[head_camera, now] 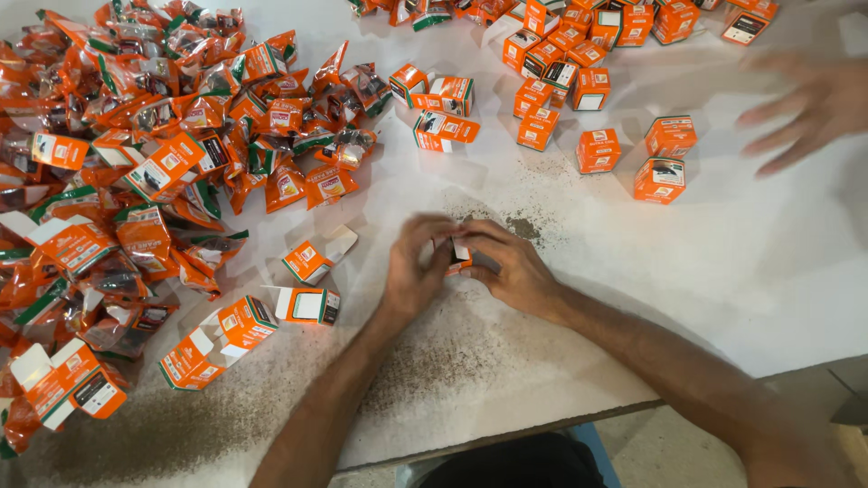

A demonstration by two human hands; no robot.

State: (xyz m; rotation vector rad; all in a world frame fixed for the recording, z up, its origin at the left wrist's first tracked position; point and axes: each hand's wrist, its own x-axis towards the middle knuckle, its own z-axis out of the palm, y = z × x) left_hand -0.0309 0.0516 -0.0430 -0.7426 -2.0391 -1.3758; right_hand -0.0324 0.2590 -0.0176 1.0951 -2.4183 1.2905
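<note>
My left hand (414,267) and my right hand (508,267) meet at the middle of the white table (723,271), both closed around one small orange carton (458,257). Only a white flap and an orange edge of the carton show between my fingers. Open orange cartons (312,262) with raised flaps lie just left of my hands. Further left is a big heap of orange plastic pouches (163,117).
Several closed orange cartons (599,150) stand at the top centre and right. Another person's blurred hand (809,108) reaches in at the upper right near them. Dark grit (524,226) is scattered on the table. The table's front edge runs below my forearms.
</note>
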